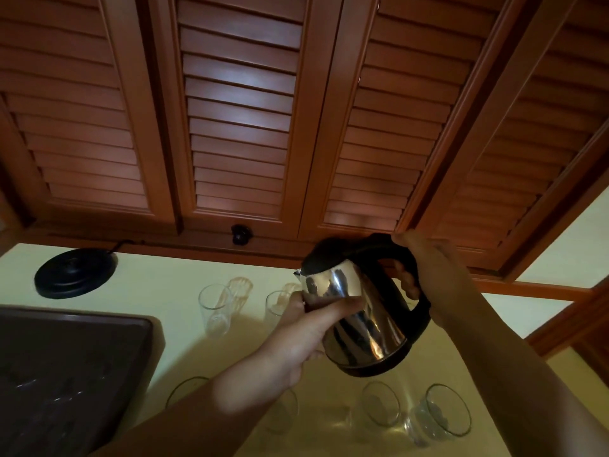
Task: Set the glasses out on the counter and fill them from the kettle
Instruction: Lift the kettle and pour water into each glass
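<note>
Head view shows me the kettle [359, 311] held up in the air over the counter [184, 278], tilted with its spout toward the far left. My right hand [425, 278] is closed around the black handle. My left hand [306, 328] holds a glass [280, 303] just under the spout; the fingers wrap it and the thumb lies against the steel body of the kettle.

Left of that hand, a second tall glass [215, 308] stands alone on the counter. Nearer to me than both hands, below the kettle, stand more glasses: one [379, 405] and beside it one with a wide rim [446, 412]. Another rim [186, 390] shows partly behind my left forearm. Far left of the hands is the kettle base [76, 272], and the dark tray [66, 367] lies closer.

I cannot see water running, nor how full the held glass is.

I judge the risks like this: the spout is hard to see from here, so the stream may miss the rim and wet the counter. If the water is hot, the thumb on the steel can burn. My left forearm hangs close over the near glasses and may knock one.
</note>
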Demonstrator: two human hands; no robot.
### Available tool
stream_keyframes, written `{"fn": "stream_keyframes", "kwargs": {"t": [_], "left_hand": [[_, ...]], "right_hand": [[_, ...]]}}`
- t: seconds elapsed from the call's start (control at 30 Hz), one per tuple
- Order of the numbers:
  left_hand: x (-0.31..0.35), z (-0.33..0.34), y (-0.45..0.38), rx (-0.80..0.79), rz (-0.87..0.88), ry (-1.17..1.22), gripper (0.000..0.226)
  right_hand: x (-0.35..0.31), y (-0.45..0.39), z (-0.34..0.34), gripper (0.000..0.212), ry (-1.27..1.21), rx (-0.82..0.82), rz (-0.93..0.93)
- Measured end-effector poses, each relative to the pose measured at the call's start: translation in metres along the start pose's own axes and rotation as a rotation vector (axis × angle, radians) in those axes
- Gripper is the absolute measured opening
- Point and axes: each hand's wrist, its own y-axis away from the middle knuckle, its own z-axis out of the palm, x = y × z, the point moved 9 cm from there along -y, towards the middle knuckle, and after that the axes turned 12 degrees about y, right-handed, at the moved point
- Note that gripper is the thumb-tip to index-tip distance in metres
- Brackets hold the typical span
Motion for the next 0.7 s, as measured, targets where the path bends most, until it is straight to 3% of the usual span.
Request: {"fn": "stream_keyframes", "kwargs": {"t": [0.17,0.27,0.4,0.7], "left_hand": [[0.02,-0.013,0.002,0.053,0.103,-0.029,0.081],[0.035,-0.02,0.005,0.055,0.164,-0.055,0.07],[0.051,-0.035,0.012,0.069,0.237,-0.061,0.078],[0.052,-0.083,0.024,0.144,0.218,-0.034,0.084]], "right_hand": [[-0.002,0.004,0.003,0.049,-0.121,0.04,-0.009],[-0.01,0.006,0.01,0.045,-0.185,0.033,-0.042],[-0.022,0.007,0.025,0.045,-0.229,-0.006,-0.071],[-0.045,0.006,0.073,0.052,-0.172,-0.069,-0.083]]}}
